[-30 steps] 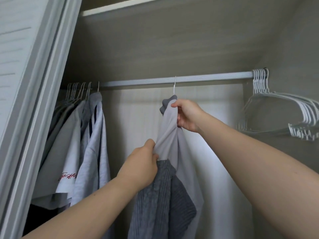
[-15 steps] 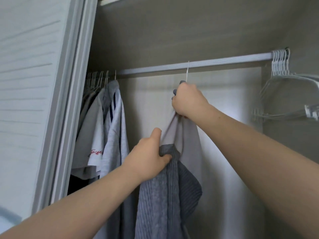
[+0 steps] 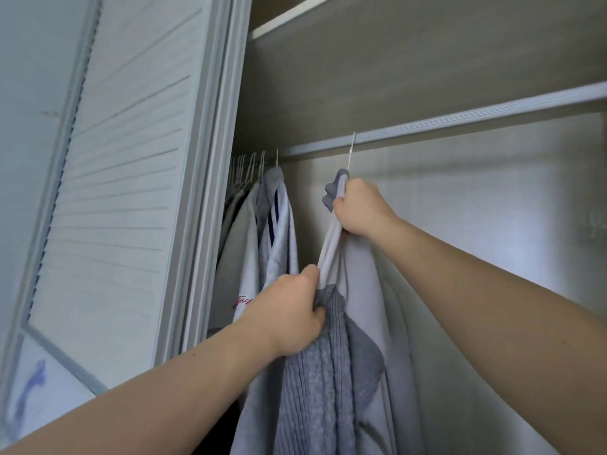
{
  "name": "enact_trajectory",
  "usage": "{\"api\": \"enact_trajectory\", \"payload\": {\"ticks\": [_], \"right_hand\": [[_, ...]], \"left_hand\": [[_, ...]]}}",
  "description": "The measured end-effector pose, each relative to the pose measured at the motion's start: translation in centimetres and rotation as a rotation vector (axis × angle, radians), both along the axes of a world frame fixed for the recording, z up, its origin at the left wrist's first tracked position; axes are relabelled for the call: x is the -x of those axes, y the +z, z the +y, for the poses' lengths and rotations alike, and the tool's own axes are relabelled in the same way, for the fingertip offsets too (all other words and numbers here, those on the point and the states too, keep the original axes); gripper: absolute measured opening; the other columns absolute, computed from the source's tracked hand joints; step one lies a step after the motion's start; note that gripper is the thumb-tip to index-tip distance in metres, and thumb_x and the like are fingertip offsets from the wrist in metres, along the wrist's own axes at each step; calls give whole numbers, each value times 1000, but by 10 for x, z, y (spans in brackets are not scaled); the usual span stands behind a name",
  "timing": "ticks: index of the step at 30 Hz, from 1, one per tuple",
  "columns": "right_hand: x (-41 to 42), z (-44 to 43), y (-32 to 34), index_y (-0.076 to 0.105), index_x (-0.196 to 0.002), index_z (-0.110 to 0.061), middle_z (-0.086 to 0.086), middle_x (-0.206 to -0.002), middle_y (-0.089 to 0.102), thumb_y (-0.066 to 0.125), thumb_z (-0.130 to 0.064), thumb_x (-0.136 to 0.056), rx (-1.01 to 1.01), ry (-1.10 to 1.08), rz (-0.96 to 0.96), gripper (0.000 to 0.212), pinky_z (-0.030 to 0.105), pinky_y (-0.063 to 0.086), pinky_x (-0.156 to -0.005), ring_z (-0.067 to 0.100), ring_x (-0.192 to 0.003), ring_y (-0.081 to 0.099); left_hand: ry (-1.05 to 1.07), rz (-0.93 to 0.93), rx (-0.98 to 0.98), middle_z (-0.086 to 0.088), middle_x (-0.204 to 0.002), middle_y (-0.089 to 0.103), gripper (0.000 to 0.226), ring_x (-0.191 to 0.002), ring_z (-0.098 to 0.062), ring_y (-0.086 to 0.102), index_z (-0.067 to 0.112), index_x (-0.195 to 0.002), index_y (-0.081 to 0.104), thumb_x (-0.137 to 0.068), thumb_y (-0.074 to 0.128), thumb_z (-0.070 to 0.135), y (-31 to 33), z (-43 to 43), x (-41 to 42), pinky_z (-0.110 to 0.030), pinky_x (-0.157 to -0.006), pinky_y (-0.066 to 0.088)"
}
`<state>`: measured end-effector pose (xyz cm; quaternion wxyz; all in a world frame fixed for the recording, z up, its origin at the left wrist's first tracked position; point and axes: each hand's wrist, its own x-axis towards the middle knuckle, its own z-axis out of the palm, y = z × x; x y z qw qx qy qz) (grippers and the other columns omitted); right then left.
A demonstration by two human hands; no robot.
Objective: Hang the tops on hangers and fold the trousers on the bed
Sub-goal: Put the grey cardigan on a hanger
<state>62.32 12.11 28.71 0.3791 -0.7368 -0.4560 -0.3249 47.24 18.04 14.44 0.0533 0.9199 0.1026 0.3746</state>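
A grey top [image 3: 364, 323], pale fabric with a darker knitted panel, hangs on a white hanger whose hook [image 3: 351, 149] is over the wardrobe rail [image 3: 460, 123]. My right hand [image 3: 358, 208] grips the top at its collar just under the hook. Lower down, my left hand [image 3: 292, 310] pinches the front edge where the knitted panel meets the pale fabric. The hanger's body is hidden inside the top.
Several tops on white hangers [image 3: 262, 224] are bunched at the rail's left end, close to the held top. The louvred wardrobe door [image 3: 124, 192] stands at the left. A shelf board [image 3: 295, 18] runs above the rail.
The view has swung left and closer, so the spare hangers at the right are out of frame. The top and both hands have slid left along the rail toward the hanging clothes.
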Motion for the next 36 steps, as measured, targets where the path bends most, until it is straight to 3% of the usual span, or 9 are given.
{"api": "enact_trajectory", "payload": {"ticks": [5,9,13,17,21,25,29,32,36], "right_hand": [[5,31,3,59,-122,2,25,-127,61,50,-17,-101,8,12,26,30,32,43,-85,40,-118,57],[-8,70,12,63,-111,3,27,-111,66,51,-17,-96,43,39,55,28,35,52,-79,41,-102,66],[-18,104,20,62,-96,1,27,-106,67,49,-13,-94,106,77,35,18,29,38,-66,37,-87,61],[-22,125,23,56,-88,-5,26,-99,65,48,-11,-96,103,105,38,13,28,38,-59,32,-75,54],[-27,141,19,57,-88,-5,25,-98,66,50,-14,-98,97,140,47,15,27,37,-54,33,-76,57],[-31,140,8,62,-111,-8,20,-103,67,54,-28,-102,93,231,104,23,27,44,-53,32,-74,62],[-27,118,-11,51,-143,-19,11,-132,62,49,-44,-102,84,262,98,48,34,48,-93,31,-115,60],[-11,92,-31,38,-151,-24,8,-147,50,45,-46,-103,30,316,163,53,35,40,-103,28,-133,49],[18,49,-68,21,-159,-30,0,-165,24,37,-50,-103,19,180,98,61,47,23,-120,27,-150,23]], "left_hand": [[137,56,23,-4,-89,55,17,-78,-28,61,19,-98,42,-96,57,26,10,26,-4,-44,-71,56],[197,48,31,-8,-94,59,13,-81,-29,62,16,-102,45,-96,55,20,18,42,-10,-48,-74,58],[251,52,61,-7,-90,58,11,-78,-28,62,14,-103,45,-98,54,18,19,53,-18,-46,-71,58],[303,71,87,-10,-94,58,15,-77,-29,62,12,-110,45,-98,53,15,22,66,-24,-44,-68,58],[344,92,114,-11,-99,59,26,-80,-30,63,13,-121,45,-97,54,15,22,80,-24,-46,-71,59],[352,93,116,-11,-98,61,33,-79,-29,64,11,-128,44,-97,53,14,12,87,-22,-48,-71,60],[330,48,120,-8,-96,61,38,-78,-26,63,15,-132,40,-97,55,19,4,87,-14,-46,-71,59],[263,-15,144,-3,-94,56,35,-80,-20,58,18,-128,39,-97,56,18,-2,80,-4,-35,-66,51],[139,-95,202,-5,-122,53,37,-105,-24,59,20,-130,43,-99,58,33,-19,62,19,-38,-92,50]]}}
